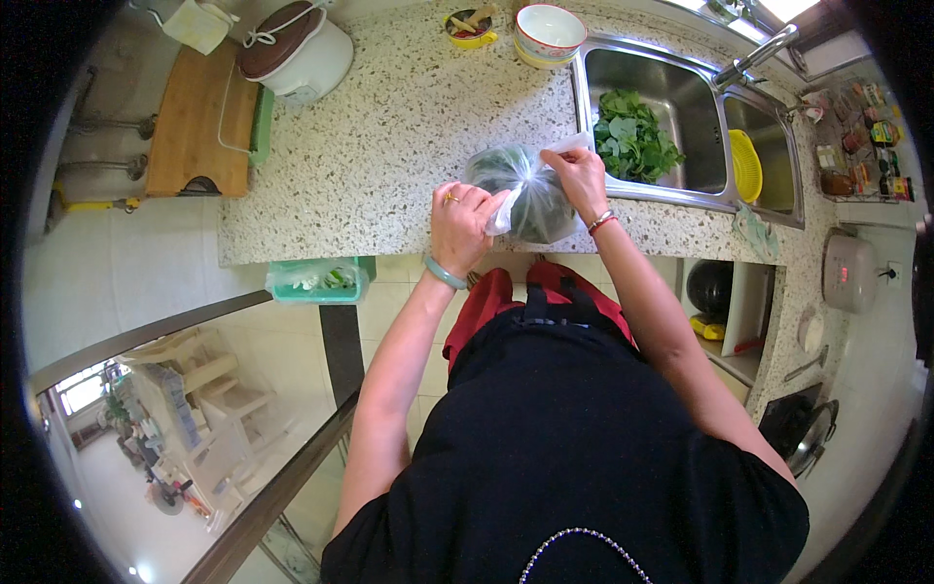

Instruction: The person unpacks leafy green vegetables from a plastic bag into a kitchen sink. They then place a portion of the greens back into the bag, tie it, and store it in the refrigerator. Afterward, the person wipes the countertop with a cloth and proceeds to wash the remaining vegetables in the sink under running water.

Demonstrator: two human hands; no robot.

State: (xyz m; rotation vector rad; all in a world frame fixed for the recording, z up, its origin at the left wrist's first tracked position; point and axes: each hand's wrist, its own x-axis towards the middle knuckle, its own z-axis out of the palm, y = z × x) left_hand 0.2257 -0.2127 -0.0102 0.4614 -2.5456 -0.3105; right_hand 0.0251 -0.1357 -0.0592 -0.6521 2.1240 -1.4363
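A clear plastic bag (542, 211) with dark green contents rests on the speckled countertop (389, 127) near its front edge. Its neck is gathered in the middle, with white ends sticking out to both sides. My left hand (461, 222) is closed on the end at the left. Pinched in the fingers of my right hand (581, 181) is the other end, close to the sink's rim. Loose leafy greens (634, 138) lie in the large basin of the steel sink (700, 200), just right of the bag.
A yellow basket (745, 165) stands in the smaller basin below the faucet (757, 56). Stacked bowls (550, 34) and a small yellow cup (470, 31) stand at the back. At left are a white cooker (309, 66) and a wooden board (199, 127). A green bin (319, 282) hangs under the counter's edge.
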